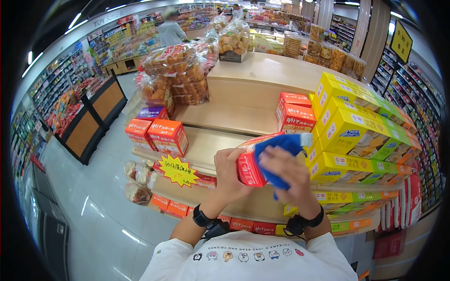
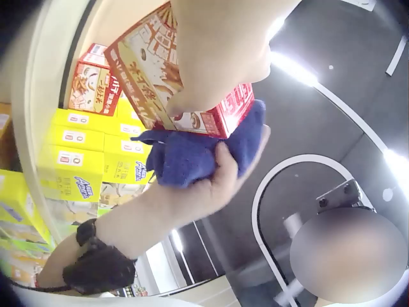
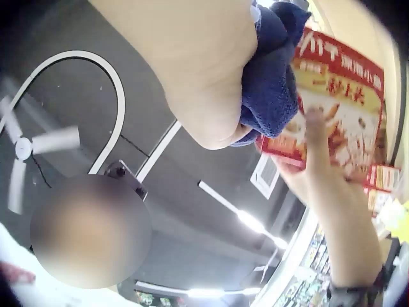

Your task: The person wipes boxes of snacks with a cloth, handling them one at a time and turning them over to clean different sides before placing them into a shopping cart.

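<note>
A red box with printed sides [image 1: 250,167] is held up in front of the shelf by the left hand [image 1: 228,171], whose thumb lies along its printed face in the right wrist view. Against the box's other side the right hand [image 1: 287,169] presses a blue cloth [image 1: 280,149]. In the left wrist view the cloth [image 2: 188,157] is bunched between the right hand [image 2: 214,185] and the red box [image 2: 146,70]. The right wrist view shows the cloth [image 3: 271,77] touching the box's edge [image 3: 345,102].
Red boxes [image 1: 168,136] stand on the shelf at the left, more red boxes [image 1: 296,114] at the right beside stacked yellow boxes [image 1: 349,133]. Bagged bread [image 1: 180,75] sits at the upper left. A yellow price sign [image 1: 178,170] hangs on the shelf edge. A person [image 1: 171,33] stands far behind.
</note>
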The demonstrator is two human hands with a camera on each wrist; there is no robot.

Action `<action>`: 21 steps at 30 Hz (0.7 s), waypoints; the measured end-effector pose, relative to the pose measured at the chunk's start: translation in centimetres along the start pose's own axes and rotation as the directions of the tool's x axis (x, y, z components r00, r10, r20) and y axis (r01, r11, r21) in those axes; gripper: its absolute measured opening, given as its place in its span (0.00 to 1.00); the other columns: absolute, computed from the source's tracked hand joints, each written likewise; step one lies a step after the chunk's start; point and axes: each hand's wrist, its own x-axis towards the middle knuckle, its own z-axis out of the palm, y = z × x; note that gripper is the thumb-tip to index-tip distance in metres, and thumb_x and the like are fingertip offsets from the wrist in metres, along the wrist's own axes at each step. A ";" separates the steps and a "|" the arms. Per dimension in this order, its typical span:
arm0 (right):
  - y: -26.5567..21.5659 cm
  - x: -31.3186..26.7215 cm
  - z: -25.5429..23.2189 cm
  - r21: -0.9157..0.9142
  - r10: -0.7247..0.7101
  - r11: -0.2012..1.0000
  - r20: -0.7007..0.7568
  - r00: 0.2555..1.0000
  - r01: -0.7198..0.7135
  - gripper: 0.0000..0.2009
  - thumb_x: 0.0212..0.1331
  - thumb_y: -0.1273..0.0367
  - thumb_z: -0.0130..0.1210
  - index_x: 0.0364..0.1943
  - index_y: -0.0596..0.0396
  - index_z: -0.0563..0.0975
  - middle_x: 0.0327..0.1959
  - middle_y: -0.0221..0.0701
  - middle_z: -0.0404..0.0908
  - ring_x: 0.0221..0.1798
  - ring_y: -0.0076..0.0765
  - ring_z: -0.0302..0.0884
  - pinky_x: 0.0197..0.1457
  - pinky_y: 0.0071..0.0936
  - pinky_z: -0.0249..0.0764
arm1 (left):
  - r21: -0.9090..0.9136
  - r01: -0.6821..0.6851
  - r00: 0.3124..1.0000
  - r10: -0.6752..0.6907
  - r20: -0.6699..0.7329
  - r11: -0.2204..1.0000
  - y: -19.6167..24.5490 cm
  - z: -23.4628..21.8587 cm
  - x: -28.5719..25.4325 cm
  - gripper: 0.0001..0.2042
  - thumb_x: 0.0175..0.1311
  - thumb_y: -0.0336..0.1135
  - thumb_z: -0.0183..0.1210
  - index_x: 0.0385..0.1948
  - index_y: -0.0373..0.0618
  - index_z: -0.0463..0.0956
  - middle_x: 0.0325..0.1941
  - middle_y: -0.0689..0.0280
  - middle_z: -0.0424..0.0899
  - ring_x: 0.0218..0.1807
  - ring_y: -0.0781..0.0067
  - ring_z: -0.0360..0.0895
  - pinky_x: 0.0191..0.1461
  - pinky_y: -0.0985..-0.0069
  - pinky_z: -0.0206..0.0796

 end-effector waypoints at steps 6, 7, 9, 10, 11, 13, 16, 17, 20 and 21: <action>-1.3 -0.3 -0.1 0.075 -0.103 0.992 0.080 0.991 0.097 0.21 0.43 0.78 0.55 0.48 0.56 0.77 0.50 0.36 0.79 0.57 0.42 0.75 0.63 0.40 0.67 | -0.067 -0.005 0.998 0.010 0.067 0.998 -0.3 0.1 -0.5 0.39 0.32 0.41 0.73 0.52 0.46 0.64 0.46 0.57 0.70 0.48 0.55 0.66 0.52 0.61 0.57; -0.7 -0.3 -0.3 0.083 -0.079 0.994 0.075 0.994 0.073 0.21 0.43 0.78 0.55 0.48 0.56 0.77 0.50 0.36 0.79 0.57 0.42 0.75 0.63 0.40 0.67 | -0.067 -0.005 0.998 0.009 0.058 0.998 -0.1 0.2 -0.5 0.39 0.32 0.40 0.73 0.52 0.46 0.64 0.45 0.57 0.70 0.48 0.55 0.66 0.52 0.61 0.57; 0.5 -0.3 -0.8 0.000 0.000 1.000 -0.006 1.000 0.000 0.23 0.41 0.80 0.53 0.49 0.58 0.76 0.50 0.38 0.79 0.57 0.44 0.74 0.63 0.39 0.67 | -0.079 0.007 0.999 -0.004 0.038 0.997 0.0 0.3 -0.7 0.40 0.30 0.40 0.75 0.52 0.47 0.64 0.46 0.57 0.69 0.48 0.56 0.66 0.52 0.62 0.57; 1.2 -0.5 -0.9 -0.027 0.055 0.998 -0.057 0.997 -0.057 0.24 0.41 0.80 0.52 0.49 0.59 0.76 0.50 0.39 0.79 0.57 0.46 0.74 0.63 0.39 0.67 | -0.078 0.002 1.000 0.001 0.027 0.997 0.0 0.2 -0.8 0.41 0.29 0.40 0.75 0.52 0.47 0.64 0.46 0.57 0.69 0.48 0.56 0.66 0.52 0.63 0.57; 1.8 -0.7 -0.9 -0.051 0.108 0.992 -0.109 0.988 -0.114 0.24 0.40 0.80 0.52 0.49 0.60 0.76 0.50 0.40 0.79 0.57 0.48 0.74 0.63 0.39 0.67 | -0.078 -0.004 1.000 0.005 0.016 0.997 0.0 0.0 -0.8 0.41 0.28 0.40 0.76 0.53 0.47 0.64 0.46 0.57 0.69 0.48 0.56 0.66 0.52 0.63 0.57; 2.9 -1.4 -0.7 -0.018 0.240 0.968 -0.208 0.948 -0.249 0.24 0.41 0.81 0.51 0.50 0.61 0.75 0.50 0.41 0.79 0.56 0.46 0.75 0.62 0.36 0.67 | -0.086 -0.009 1.000 0.010 0.010 0.996 0.1 -0.3 -0.6 0.42 0.28 0.39 0.76 0.52 0.46 0.63 0.46 0.57 0.67 0.48 0.58 0.65 0.52 0.64 0.58; 2.6 -1.6 -1.1 0.270 0.464 0.877 -0.252 0.849 -0.399 0.24 0.43 0.82 0.48 0.51 0.62 0.74 0.50 0.41 0.78 0.55 0.39 0.75 0.61 0.32 0.67 | -0.146 -0.010 1.000 0.009 -0.007 0.989 0.2 -0.6 -0.3 0.41 0.29 0.37 0.77 0.52 0.44 0.62 0.45 0.59 0.64 0.46 0.61 0.66 0.50 0.69 0.61; 2.4 -1.7 -1.3 0.398 0.539 0.812 -0.232 0.809 -0.427 0.25 0.43 0.82 0.48 0.52 0.62 0.74 0.51 0.41 0.78 0.55 0.37 0.75 0.61 0.30 0.66 | -0.192 0.029 1.000 -0.027 0.012 0.981 0.1 -0.7 -0.3 0.41 0.29 0.37 0.77 0.51 0.44 0.61 0.46 0.60 0.64 0.48 0.64 0.66 0.51 0.69 0.62; 3.5 -2.6 -1.4 0.771 0.648 0.569 -0.207 0.733 -0.285 0.26 0.45 0.78 0.50 0.55 0.64 0.71 0.52 0.41 0.77 0.55 0.32 0.74 0.61 0.27 0.66 | -0.335 0.128 0.991 -0.105 0.086 0.934 -0.1 -0.8 -0.2 0.42 0.32 0.41 0.79 0.50 0.44 0.59 0.46 0.63 0.64 0.49 0.72 0.68 0.53 0.72 0.64; 3.6 -2.8 -1.4 0.866 0.694 0.439 -0.158 0.702 -0.239 0.26 0.45 0.76 0.50 0.56 0.64 0.71 0.53 0.41 0.76 0.55 0.32 0.74 0.61 0.27 0.66 | -0.349 0.128 0.991 -0.103 0.089 0.928 -0.1 -0.7 -0.4 0.43 0.32 0.41 0.79 0.51 0.43 0.58 0.47 0.63 0.64 0.50 0.71 0.69 0.53 0.72 0.64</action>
